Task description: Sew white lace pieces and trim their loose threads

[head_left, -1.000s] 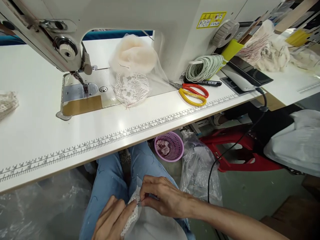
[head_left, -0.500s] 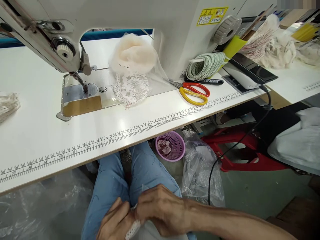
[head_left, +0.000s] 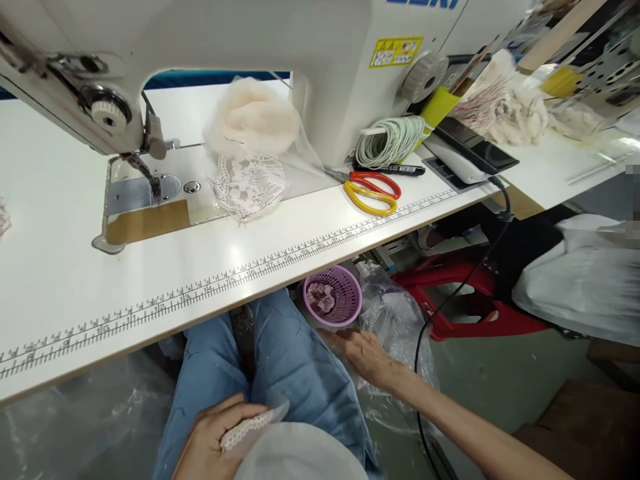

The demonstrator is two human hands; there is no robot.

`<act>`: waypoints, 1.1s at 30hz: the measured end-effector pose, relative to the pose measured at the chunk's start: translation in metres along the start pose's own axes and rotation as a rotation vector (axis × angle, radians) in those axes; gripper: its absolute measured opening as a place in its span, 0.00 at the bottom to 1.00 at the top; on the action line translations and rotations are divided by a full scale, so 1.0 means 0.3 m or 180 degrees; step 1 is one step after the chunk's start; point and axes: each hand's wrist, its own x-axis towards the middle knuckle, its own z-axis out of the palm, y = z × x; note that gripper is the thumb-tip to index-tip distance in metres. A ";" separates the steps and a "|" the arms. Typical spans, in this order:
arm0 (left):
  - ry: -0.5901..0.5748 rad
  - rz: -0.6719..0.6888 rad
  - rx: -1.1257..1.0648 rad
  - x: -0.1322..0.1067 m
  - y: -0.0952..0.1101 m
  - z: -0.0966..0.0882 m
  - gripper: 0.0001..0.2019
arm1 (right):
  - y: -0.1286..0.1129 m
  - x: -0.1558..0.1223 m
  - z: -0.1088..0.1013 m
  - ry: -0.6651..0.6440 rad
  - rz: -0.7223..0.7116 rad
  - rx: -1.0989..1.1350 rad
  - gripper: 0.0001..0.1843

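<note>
My left hand [head_left: 213, 440] rests on my lap, closed around a strip of white lace trim [head_left: 247, 427] attached to a piece of sheer white fabric [head_left: 300, 457]. My right hand [head_left: 367, 355] is stretched out low to the right, fingers flat and apart, just below a small purple basket [head_left: 334, 297] holding scraps. It lies against a crumpled clear plastic bag [head_left: 400, 327] and holds nothing. My legs in blue jeans [head_left: 280, 363] are under the table.
A white sewing machine [head_left: 300, 47] stands on a white table [head_left: 60, 280] with a printed ruler along its front edge. Lace pieces [head_left: 247, 183], red and yellow scissors [head_left: 373, 190], a cord coil [head_left: 387, 140] lie on it. A red stool [head_left: 465, 300] and a black cable [head_left: 450, 300] are at right.
My right hand has let go of the lace and moved out to the right, towards the purple basket. My left hand still grips the lace on my lap.
</note>
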 end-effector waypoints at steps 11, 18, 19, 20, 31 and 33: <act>-0.0307 -0.1034 -0.1354 0.022 0.036 -0.006 0.20 | -0.259 0.080 -0.009 -0.0004 -0.0515 0.2662 0.08; -0.0326 -0.0970 -0.2006 0.010 0.088 -0.025 0.20 | -0.229 0.093 0.003 -0.0724 -0.0198 0.4148 0.25; -0.0389 -0.1082 -0.2131 0.009 0.090 -0.026 0.20 | -0.231 0.088 0.005 -0.0650 -0.0237 0.4031 0.26; -0.0444 -0.1208 -0.2226 0.009 0.091 -0.028 0.20 | -0.234 0.081 0.006 -0.0435 -0.0286 0.3798 0.25; -0.0479 -0.1525 -0.2634 0.002 0.127 -0.029 0.22 | -0.287 0.021 -0.002 0.1951 -0.1359 0.0552 0.04; -0.0323 -0.1655 -0.2645 -0.003 0.136 -0.025 0.22 | -0.292 0.030 0.005 0.1956 -0.1434 0.0203 0.05</act>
